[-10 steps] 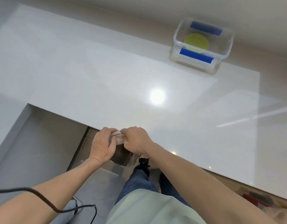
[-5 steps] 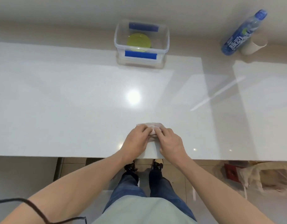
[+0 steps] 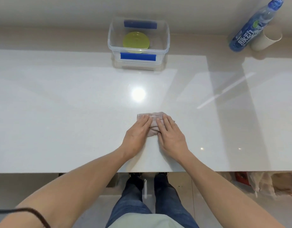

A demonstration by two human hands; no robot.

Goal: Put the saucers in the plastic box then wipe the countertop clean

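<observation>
From the head view, a person stood at the near edge of a glossy white bench (image 3: 59, 112) with both hands laid flat on a folded pinkish cloth (image 3: 152, 125) just short of the middle of the bench. The left hand (image 3: 137, 134) covered the cloth's 9 o'clock side and the right hand (image 3: 170, 134) its 3 o'clock side. Neither grip was closed round anything: the fingers lay extended and close together, pressing the cloth down, not pinching it.

At 12 o'clock from the hands, well apart and against the back wall, stood the clear plastic box (image 3: 165, 46) with blue tape strips on its near and far walls. A yellow-green saucer (image 3: 136, 42) lay flat on its floor; whether more than one was stacked there could not be told. No saucer was visible on the bench, so the first half of the job looked done and the wiping looked to be only starting.

At about 2 o'clock, a blue drinks bottle (image 3: 250, 30) and a pale cup (image 3: 265, 39) stood by the back wall.

To wipe well from here, the hands would likely need even downward pressure across the whole cloth, so its folds did not bunch between the palms, and long overlapping passes out toward 9 and 3 o'clock. The bench's bright glare at 12 o'clock could hide streaks. Strokes near the back would call for care around the box, bottle and cup.
</observation>
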